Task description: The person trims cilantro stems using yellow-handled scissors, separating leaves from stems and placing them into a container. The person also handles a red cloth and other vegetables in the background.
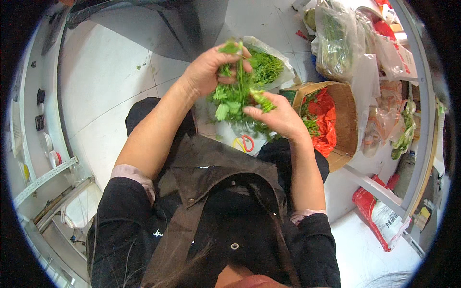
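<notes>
My left hand [216, 64] grips some leafy green herb sprigs [240, 77], which look like cilantro or Chinese celery. Lower and to the right, my right hand [282, 115] is closed on a short bunch of pale green stalks [262, 99]. Both hands and the greens are slightly blurred. More loose leaves [227, 108] show just below, between the hands; what bears them is mostly hidden. Red and yellow scissors handles [245, 143] lie near my knees, their blades out of sight. Beyond my hands an open clear plastic bag [288, 72] holds fine-leaved greens [268, 66].
On the right stands a cardboard box [347, 118] lined with a red plastic bag [326, 118], with green scraps inside. A metal rack [426, 118] bears bagged vegetables [335, 43]. Below it lies a red and white printed sack [381, 216]. White shelving [47, 180] runs along the left.
</notes>
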`<state>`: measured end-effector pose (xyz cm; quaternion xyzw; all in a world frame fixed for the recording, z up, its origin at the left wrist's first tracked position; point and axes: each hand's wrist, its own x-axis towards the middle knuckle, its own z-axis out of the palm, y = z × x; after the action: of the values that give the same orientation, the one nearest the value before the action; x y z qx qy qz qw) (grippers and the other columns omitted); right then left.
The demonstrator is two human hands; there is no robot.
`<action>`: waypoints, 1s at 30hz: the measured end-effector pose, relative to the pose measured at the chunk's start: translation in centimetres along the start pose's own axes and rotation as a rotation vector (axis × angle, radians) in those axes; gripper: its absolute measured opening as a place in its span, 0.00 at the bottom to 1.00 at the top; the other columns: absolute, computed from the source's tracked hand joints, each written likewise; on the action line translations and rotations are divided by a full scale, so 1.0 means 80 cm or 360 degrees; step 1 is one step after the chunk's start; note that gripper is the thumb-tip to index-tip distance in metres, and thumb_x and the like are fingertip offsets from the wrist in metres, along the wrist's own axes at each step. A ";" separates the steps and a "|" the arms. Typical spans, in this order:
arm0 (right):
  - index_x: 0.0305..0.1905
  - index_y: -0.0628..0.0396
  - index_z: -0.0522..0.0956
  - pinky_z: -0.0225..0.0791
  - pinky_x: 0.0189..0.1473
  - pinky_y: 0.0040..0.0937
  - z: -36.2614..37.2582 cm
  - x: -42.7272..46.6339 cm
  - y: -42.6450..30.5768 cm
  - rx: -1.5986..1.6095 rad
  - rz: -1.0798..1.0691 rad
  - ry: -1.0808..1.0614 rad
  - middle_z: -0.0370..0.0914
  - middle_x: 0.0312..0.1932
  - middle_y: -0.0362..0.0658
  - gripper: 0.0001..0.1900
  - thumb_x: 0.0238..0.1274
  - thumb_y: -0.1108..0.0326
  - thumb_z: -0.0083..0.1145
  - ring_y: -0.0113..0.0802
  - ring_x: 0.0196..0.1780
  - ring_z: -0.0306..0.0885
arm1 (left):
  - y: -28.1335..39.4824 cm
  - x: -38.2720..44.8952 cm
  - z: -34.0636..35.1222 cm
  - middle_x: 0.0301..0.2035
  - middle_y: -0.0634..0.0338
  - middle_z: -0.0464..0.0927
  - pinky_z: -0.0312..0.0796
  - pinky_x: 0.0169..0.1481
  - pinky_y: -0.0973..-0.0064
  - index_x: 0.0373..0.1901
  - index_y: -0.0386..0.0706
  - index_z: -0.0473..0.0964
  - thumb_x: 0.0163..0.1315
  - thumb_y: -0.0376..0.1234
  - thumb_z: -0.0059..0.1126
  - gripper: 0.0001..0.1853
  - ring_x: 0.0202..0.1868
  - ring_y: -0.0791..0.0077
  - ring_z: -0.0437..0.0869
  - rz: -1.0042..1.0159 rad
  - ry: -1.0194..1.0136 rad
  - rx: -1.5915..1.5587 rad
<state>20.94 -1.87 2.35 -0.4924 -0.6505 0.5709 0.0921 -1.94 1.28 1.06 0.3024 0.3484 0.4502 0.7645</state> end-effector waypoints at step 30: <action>0.50 0.65 0.78 0.65 0.36 0.24 -0.017 0.014 0.006 0.1266 -0.0072 -0.0110 0.77 0.33 0.41 0.15 0.66 0.64 0.59 0.25 0.32 0.71 | -0.030 -0.001 0.024 0.25 0.68 0.69 0.54 0.23 0.84 0.42 0.42 0.74 0.67 0.40 0.60 0.12 0.21 0.84 0.66 -0.0021 0.0135 0.0242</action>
<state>21.59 -0.24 1.91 -0.3842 -0.3921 0.7923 0.2663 0.72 -0.05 0.35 0.3380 0.4157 0.4297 0.7268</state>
